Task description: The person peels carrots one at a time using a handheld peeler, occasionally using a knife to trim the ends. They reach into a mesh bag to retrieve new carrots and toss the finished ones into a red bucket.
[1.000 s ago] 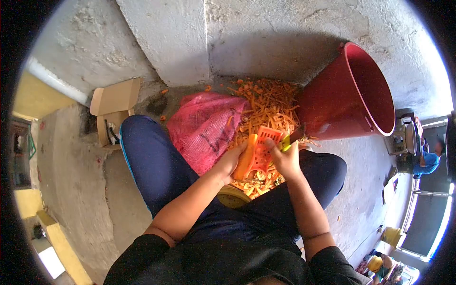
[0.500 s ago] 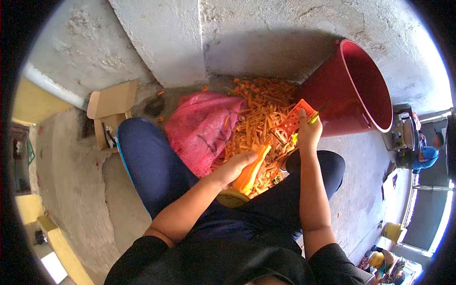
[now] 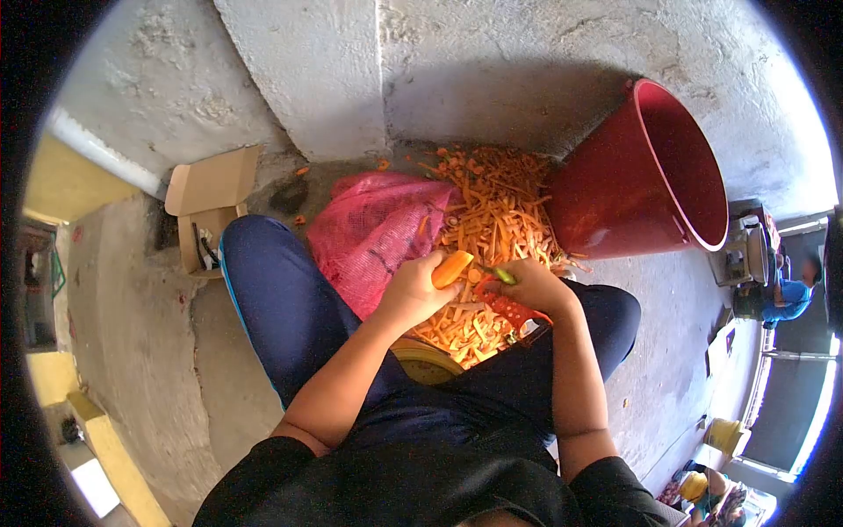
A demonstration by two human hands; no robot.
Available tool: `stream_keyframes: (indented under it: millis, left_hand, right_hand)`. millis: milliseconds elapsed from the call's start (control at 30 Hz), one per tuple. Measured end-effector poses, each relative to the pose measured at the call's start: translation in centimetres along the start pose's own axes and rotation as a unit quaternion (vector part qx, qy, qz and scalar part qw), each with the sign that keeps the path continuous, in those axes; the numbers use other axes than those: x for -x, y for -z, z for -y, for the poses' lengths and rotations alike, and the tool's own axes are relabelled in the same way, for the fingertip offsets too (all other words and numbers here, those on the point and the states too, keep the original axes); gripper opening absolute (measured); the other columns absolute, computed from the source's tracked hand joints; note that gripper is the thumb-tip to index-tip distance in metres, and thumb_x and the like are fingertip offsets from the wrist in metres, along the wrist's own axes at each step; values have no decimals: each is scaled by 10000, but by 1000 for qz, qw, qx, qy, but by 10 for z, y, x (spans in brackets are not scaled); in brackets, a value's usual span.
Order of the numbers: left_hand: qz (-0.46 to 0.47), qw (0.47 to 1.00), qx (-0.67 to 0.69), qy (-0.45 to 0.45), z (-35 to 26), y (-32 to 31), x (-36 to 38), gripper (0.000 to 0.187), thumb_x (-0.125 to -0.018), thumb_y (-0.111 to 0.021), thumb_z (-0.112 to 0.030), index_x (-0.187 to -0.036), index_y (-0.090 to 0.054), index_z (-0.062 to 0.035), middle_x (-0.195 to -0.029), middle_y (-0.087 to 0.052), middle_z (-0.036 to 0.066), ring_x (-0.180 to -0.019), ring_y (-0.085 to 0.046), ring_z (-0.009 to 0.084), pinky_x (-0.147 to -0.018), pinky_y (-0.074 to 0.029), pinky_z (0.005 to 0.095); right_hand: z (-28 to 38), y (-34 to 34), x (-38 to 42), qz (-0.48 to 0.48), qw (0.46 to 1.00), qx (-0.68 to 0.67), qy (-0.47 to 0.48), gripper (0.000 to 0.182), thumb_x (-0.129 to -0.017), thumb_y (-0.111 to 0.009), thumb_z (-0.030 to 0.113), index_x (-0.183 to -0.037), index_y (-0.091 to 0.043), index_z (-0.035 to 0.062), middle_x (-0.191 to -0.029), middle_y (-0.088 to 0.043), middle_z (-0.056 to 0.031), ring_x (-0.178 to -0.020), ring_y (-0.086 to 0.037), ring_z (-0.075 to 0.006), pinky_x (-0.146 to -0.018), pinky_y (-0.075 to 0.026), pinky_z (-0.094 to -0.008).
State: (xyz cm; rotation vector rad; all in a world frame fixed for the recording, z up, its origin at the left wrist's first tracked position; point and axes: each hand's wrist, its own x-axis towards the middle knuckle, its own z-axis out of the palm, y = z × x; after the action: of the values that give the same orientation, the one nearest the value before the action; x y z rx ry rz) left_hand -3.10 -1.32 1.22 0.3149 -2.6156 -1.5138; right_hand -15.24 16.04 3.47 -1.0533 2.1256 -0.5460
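Note:
In my left hand (image 3: 414, 292) is a peeled carrot (image 3: 451, 269), its thick end pointing toward the right hand. My right hand (image 3: 537, 288) is closed on a knife (image 3: 511, 309) with a wide orange blade full of holes and a yellow-green handle. Close below the two hands, the blade hangs low over the peelings, angled toward me. Orange carrot peelings and trimmings (image 3: 496, 218) lie heaped between my legs and spread back toward the wall.
Left of the heap lies a pink mesh sack (image 3: 373, 224). A large red tub (image 3: 606, 198) leans at the right, its mouth facing right. A yellow container (image 3: 423, 362) sits at my lap. The cardboard box (image 3: 211, 189) stands left; people (image 3: 790, 294) sit far right.
My right hand has come down and left with the knife, close to the left hand. My left hand has raised the carrot and turned it, gripping more of it.

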Motion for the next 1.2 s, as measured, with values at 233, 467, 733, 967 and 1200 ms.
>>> stream_keyframes:
  millis: [233,467,733,967,1200]
  left_hand:
    - [-5,1000,2,4,-11,3,2,284,-631,-686,-204,-771,-536,-8,-649,-562,176,-617,-575,320,-528,-439,354]
    - [12,999,35,-18,-15,2,2,269,-637,-680,-189,-801,-563,-11,-656,-575,144,-601,-584,264,-542,-446,320]
    - [15,993,88,-75,-18,-2,5,242,-646,-670,-153,-813,-563,-14,-670,-578,119,-588,-574,222,-550,-442,295]
    - [-10,991,26,-132,-12,-2,3,242,-649,-662,-149,-824,-561,-16,-670,-572,116,-600,-574,235,-558,-443,305]
    - [71,993,77,-57,-9,-1,3,252,-641,-662,-162,-819,-562,-16,-680,-576,138,-629,-586,248,-563,-448,316]
  right_hand:
    - [5,-4,-2,14,1000,12,-18,297,-764,-545,355,-933,-569,111,-745,-583,-168,-695,-558,-329,-621,-424,-383]
    - [1,-8,-4,-16,1000,-4,-2,280,-758,-550,343,-831,-567,72,-703,-580,-161,-660,-552,-340,-594,-424,-400]
    - [-5,-19,-14,-80,995,-12,57,236,-707,-564,270,-748,-529,40,-680,-552,-188,-676,-535,-363,-592,-412,-423]
    - [-6,-22,-14,-88,995,5,49,218,-707,-549,247,-738,-528,32,-681,-549,-196,-687,-531,-369,-612,-419,-418]
    - [-9,-26,-18,-73,997,16,27,261,-705,-550,282,-755,-538,26,-694,-556,-201,-696,-535,-372,-626,-420,-426]
